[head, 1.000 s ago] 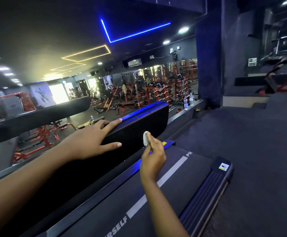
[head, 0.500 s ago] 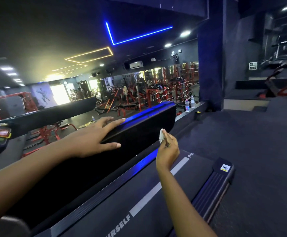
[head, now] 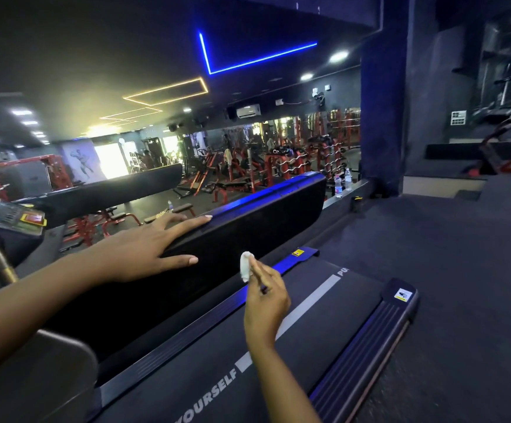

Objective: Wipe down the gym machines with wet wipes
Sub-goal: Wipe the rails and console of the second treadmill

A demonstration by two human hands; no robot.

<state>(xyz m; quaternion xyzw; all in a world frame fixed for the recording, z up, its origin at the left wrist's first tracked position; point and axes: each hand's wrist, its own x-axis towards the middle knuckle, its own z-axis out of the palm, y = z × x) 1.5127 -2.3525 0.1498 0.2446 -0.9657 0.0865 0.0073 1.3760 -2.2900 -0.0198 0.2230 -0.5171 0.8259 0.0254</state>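
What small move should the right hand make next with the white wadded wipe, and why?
Probably press the small white wadded wipe onto the long black treadmill side panel and sweep along its face. The right hand pinches the wipe beside that face, contact unclear, while the left hand lies flat on the panel's top edge.

The tall glossy black side panel (head: 263, 227) is walling off the left, the left hand (head: 135, 254) lying flat over its top edge. The right hand (head: 264, 300), pinching a small white wadded wipe (head: 246, 265), is hovering beside it (contact not discernible); the dark grey treadmill belt (head: 339, 331) is lying open rightward.
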